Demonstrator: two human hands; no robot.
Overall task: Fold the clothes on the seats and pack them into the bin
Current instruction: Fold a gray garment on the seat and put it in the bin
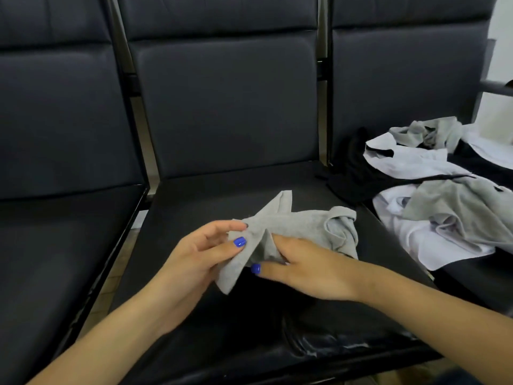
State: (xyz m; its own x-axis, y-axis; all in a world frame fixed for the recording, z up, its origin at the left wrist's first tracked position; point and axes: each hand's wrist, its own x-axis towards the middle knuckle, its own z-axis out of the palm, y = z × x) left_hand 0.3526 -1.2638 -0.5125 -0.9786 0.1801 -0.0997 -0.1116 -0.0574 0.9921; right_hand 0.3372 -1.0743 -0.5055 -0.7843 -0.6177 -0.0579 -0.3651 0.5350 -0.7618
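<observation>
A small grey garment [308,227] lies crumpled on the middle black seat [194,207], partly lifted off the cushion. My left hand [205,251] pinches its near left edge between thumb and fingers. My right hand [302,266] grips the cloth just to the right, its fingertips tucked under a fold. The garment's far end, with a strap or neck opening, trails to the right on the cushion. No bin is in view.
A heap of grey, white and black clothes [433,195] covers the right seat. To the left stands a bare black seat [55,245]. Padded backrests [227,101] rise behind all the seats. A metal armrest [497,88] sticks out at the far right.
</observation>
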